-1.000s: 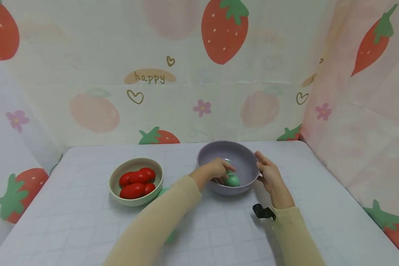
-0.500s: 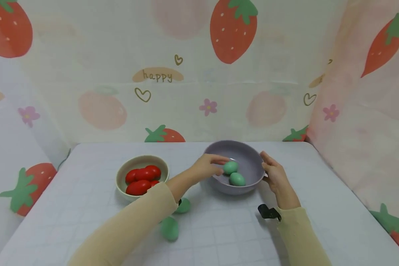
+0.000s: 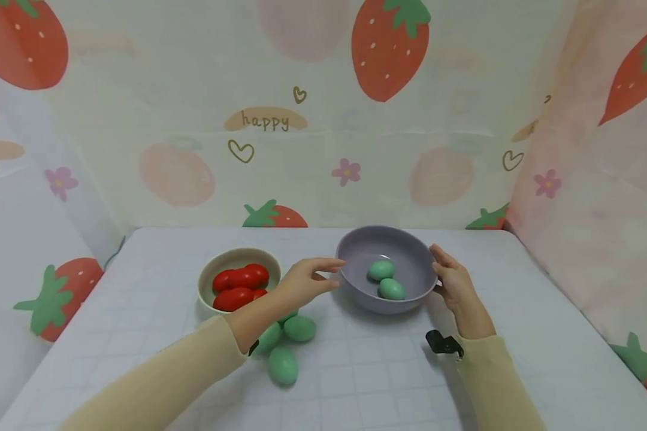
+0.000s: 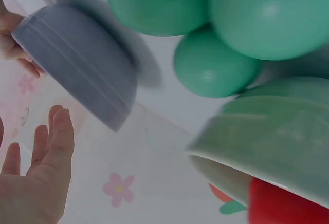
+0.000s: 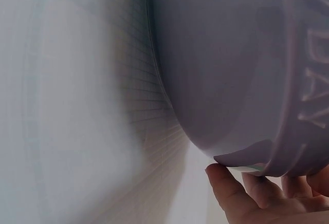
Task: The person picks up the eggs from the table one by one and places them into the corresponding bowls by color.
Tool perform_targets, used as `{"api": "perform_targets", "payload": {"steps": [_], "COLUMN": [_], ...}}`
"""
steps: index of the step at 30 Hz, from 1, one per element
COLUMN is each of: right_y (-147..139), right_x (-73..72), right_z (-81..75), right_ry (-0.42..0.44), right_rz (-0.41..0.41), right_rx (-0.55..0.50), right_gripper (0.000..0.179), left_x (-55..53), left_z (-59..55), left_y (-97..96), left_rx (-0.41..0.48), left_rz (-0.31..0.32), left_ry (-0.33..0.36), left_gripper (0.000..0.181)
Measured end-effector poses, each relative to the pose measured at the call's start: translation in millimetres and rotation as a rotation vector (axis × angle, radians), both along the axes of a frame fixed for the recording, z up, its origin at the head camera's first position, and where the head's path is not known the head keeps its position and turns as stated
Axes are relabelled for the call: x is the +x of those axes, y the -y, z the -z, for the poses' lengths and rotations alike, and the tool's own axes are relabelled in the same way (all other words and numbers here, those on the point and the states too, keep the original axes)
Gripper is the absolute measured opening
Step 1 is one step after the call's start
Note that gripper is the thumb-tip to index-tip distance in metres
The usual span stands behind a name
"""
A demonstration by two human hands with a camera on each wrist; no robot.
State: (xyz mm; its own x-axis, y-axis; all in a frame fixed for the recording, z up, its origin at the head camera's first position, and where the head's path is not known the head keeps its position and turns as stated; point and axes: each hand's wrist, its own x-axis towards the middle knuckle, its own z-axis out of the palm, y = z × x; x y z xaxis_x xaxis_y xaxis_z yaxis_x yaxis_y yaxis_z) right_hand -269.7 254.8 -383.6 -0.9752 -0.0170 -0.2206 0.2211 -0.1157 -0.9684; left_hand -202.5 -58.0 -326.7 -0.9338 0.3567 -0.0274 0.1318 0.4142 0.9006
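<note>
My left hand (image 3: 308, 282) is held out with its fingers straight and nothing in them, fingertips right at the left rim of a purple-grey bowl (image 3: 383, 305). Inside this bowl lie two green eggs (image 3: 387, 280). My right hand (image 3: 457, 287) holds the bowl's right side; in the right wrist view its fingers (image 5: 231, 190) lie along the rim. Several more green eggs (image 3: 283, 366) rest on the table beneath and in front of my left forearm. Beside them stands a cream bowl (image 3: 203, 293) with several red eggs (image 3: 234, 299), partly hidden by the left arm.
A white, faintly checked cloth covers the table (image 3: 366, 383). Strawberry-printed sheeting (image 3: 264, 173) rises behind it and along both sides. A small black device (image 3: 443, 344) is worn at the right wrist.
My left hand has drawn back leftward out of the purple-grey bowl, leaving two green eggs in it. The right hand keeps its hold. The whole view has shifted slightly.
</note>
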Motion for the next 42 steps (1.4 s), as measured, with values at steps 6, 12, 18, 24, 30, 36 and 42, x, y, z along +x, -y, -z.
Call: {"api": "perform_targets", "payload": {"steps": [6, 12, 18, 24, 30, 36, 42], "right_y": [-1, -2, -4, -4, -1, 0, 0], "right_x": [0.1, 0.2, 1.0, 1.3, 1.5, 1.4, 0.8], "right_z": [0.0, 0.0, 0.7, 0.8, 0.9, 0.8, -0.5], "right_ry": [-0.001, -0.002, 0.003, 0.002, 0.002, 0.000, -0.007], "right_rz": [-0.009, -0.018, -0.016, -0.014, -0.023, -0.024, -0.025], "right_rx": [0.012, 0.016, 0.019, 0.022, 0.017, 0.018, 0.025], "right_gripper": [0.054, 0.054, 0.054, 0.054, 0.054, 0.054, 0.054], "left_x": [13.2, 24.7, 31.3, 38.7, 47.0, 55.0, 61.6], "left_z": [6.2, 6.7, 8.3, 10.9, 15.7, 19.3, 28.6], "left_y": [23.5, 38.0, 46.7, 53.5, 62.6, 72.8, 79.2], "left_rx": [0.003, -0.016, -0.016, -0.015, -0.040, -0.040, -0.012], "left_rz": [0.040, 0.006, 0.014, 0.009, -0.004, 0.009, 0.037], "left_ry": [-0.007, -0.024, -0.031, -0.025, -0.062, -0.086, -0.082], "left_gripper": [0.044, 0.044, 0.045, 0.047, 0.046, 0.048, 0.049]}}
